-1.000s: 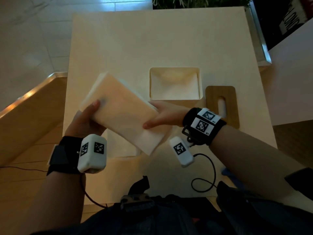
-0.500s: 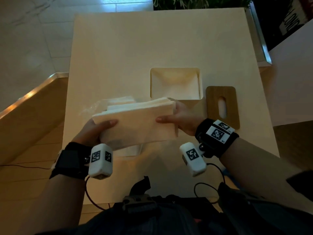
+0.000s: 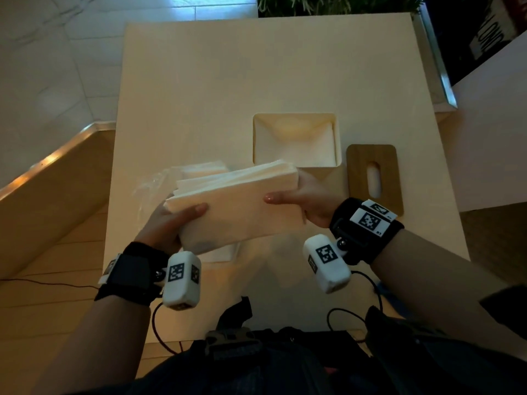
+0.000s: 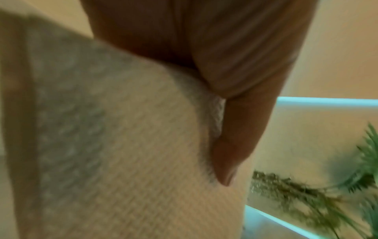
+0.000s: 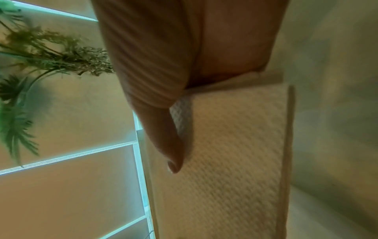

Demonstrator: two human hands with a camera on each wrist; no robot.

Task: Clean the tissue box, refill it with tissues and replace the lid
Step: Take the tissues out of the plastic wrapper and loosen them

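I hold a thick stack of white embossed tissues (image 3: 236,203) in the air above the near half of the table, its long edge tilted up towards me. My left hand (image 3: 171,220) grips its left end, thumb on the near face. My right hand (image 3: 302,195) grips the right end the same way. Both wrist views show a thumb pressed on the patterned tissue stack (image 4: 126,145) (image 5: 229,153). The open white tissue box (image 3: 296,143) stands empty just beyond the stack. Its wooden lid (image 3: 373,178) with an oval slot lies flat to the box's right.
A crumpled clear plastic wrapper (image 3: 154,186) and some white sheets (image 3: 219,252) lie on the pale table (image 3: 256,67) under and left of the stack. Green plants (image 3: 336,4) stand past the far edge. A white counter (image 3: 496,124) sits to the right.
The stack has swung from a diagonal, flat-faced pose to level and side-on, and both hands have shifted right with it, closer to the box.
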